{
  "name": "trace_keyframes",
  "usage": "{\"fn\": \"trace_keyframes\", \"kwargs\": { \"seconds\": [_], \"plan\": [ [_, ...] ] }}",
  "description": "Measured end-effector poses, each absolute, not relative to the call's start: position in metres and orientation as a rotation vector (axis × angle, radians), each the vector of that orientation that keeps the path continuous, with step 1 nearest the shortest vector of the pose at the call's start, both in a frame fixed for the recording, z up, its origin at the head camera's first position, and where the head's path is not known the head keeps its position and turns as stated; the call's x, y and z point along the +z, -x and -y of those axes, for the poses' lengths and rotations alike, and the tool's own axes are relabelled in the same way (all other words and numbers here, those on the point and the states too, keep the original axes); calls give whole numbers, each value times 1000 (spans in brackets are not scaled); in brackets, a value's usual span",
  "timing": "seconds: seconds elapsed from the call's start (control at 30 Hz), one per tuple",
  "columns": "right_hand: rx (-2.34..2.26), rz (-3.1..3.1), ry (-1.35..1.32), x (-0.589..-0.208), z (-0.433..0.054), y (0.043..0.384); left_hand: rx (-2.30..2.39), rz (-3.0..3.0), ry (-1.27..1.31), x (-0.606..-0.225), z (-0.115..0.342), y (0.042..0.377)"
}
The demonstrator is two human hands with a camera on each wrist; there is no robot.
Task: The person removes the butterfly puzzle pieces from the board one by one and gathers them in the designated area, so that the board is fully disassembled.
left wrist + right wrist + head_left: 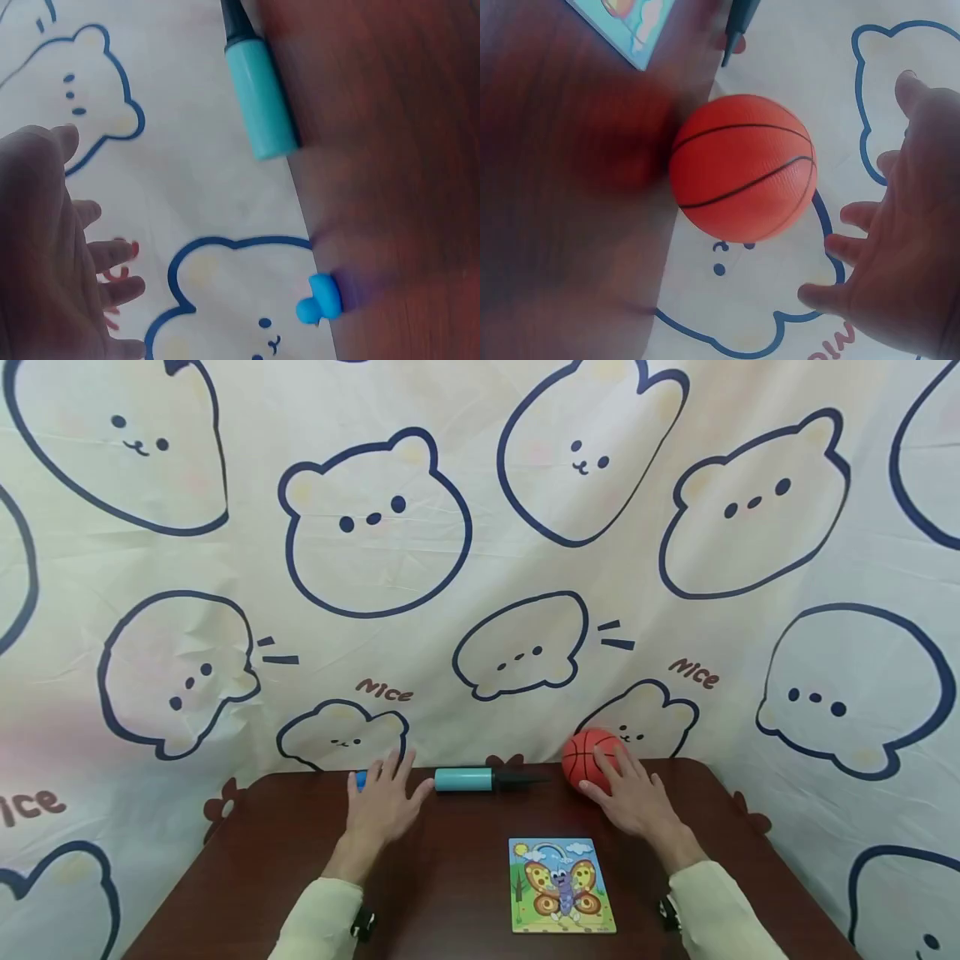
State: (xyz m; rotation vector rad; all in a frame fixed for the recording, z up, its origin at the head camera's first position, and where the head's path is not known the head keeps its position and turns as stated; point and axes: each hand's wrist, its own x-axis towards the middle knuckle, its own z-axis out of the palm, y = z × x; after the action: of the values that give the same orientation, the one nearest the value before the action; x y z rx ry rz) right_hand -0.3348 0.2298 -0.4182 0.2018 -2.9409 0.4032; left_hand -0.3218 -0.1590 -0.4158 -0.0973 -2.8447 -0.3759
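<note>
A small red toy basketball (587, 758) with black lines sits at the table's far right edge. My right hand (633, 797) overlaps its right side in the head view; the right wrist view shows the fingers (846, 247) spread and apart from the ball (742, 169). My left hand (382, 806) hovers with spread fingers over the far left of the table, holding nothing. Partly hidden behind it is a small blue rounded piece (324, 298), like a T-shaped handle. Between the hands lies a teal hand pump (463, 779), its black nozzle pointing right.
A butterfly picture board (562, 885) lies flat on the dark brown table (442, 877), nearer me and right of the middle. Just behind the table's far edge hangs a pale cloth (525, 727) printed with bear outlines, which also runs along both sides.
</note>
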Motion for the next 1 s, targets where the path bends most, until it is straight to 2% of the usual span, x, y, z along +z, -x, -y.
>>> {"fn": "trace_keyframes", "kwargs": {
  "seconds": [0.6, 1.0],
  "plan": [
    [579, 2914, -316, -461, -217, 319, -527, 2876, 210, -463, 114, 303],
    [633, 3037, -339, -480, -202, 313, -617, 2961, 288, -477, 85, 299]
  ]
}}
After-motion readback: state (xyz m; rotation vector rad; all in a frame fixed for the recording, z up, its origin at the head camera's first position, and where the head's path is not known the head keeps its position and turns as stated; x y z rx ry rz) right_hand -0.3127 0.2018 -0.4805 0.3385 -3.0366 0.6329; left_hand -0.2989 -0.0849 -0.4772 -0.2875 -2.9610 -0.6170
